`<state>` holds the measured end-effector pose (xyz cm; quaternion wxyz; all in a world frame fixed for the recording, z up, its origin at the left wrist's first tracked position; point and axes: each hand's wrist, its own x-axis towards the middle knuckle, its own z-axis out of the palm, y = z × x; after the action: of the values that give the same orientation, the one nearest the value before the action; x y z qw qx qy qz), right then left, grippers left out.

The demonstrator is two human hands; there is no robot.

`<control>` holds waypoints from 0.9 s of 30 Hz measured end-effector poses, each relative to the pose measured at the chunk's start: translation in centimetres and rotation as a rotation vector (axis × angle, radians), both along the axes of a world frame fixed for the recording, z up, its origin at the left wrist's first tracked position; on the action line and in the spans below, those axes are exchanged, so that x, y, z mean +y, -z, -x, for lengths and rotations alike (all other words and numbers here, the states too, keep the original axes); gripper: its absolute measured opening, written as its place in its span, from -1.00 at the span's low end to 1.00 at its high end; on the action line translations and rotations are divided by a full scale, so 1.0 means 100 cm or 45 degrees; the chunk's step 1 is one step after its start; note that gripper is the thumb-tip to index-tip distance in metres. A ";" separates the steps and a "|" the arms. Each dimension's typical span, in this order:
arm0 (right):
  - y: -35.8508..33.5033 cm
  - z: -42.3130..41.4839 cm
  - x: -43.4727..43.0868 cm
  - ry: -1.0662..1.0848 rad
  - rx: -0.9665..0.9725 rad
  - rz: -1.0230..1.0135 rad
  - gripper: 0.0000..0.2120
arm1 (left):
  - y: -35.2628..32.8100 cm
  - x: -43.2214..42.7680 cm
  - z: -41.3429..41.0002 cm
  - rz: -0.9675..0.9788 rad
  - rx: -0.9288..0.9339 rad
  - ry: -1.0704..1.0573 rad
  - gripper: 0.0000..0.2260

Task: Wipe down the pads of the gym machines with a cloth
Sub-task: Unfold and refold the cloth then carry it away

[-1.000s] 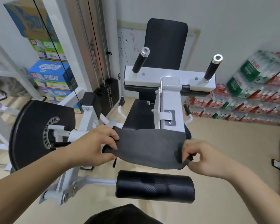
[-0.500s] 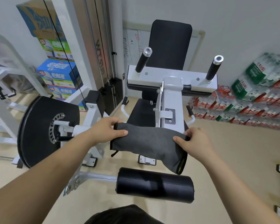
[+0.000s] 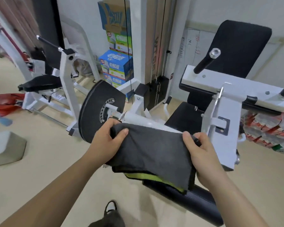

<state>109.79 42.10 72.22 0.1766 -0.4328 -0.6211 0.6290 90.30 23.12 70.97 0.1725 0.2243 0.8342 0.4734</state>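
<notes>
1. Fingers (image 3: 112, 123) of the left hand (image 3: 103, 141) curl round the left end of the cloth (image 3: 151, 148), thumb on top; the right hand (image 3: 203, 156) grips the right end likewise; the cloth hangs between them, just above the roller pad (image 3: 200, 203).
2. Wiping does not look begun, to my eye; the cloth seems folded and readied; the roller pad, seat pad (image 3: 185, 115) and back pad (image 3: 241, 46) all appear left to do; whether any is already clean I cannot tell.
3. Its long axis runs hand to hand, left to right, roughly level; folded layers droop toward the person, green edge lowest.
</notes>
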 end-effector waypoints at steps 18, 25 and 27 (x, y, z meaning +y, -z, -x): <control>0.050 0.351 -0.276 -0.251 -0.094 0.325 -0.81 | 0.034 -0.193 0.238 -0.072 -0.657 0.008 -0.85; 0.064 0.455 -0.283 -0.256 -0.100 0.328 -0.85 | 0.050 -0.202 0.327 0.119 -0.452 0.032 -0.82; 0.071 0.482 -0.277 -0.273 -0.084 0.365 -0.84 | 0.056 -0.198 0.351 0.195 -0.392 0.025 -0.81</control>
<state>61.56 14.41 65.14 0.0245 -0.4053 -0.5733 0.7117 55.16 3.34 65.32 0.3193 0.1435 0.8293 0.4356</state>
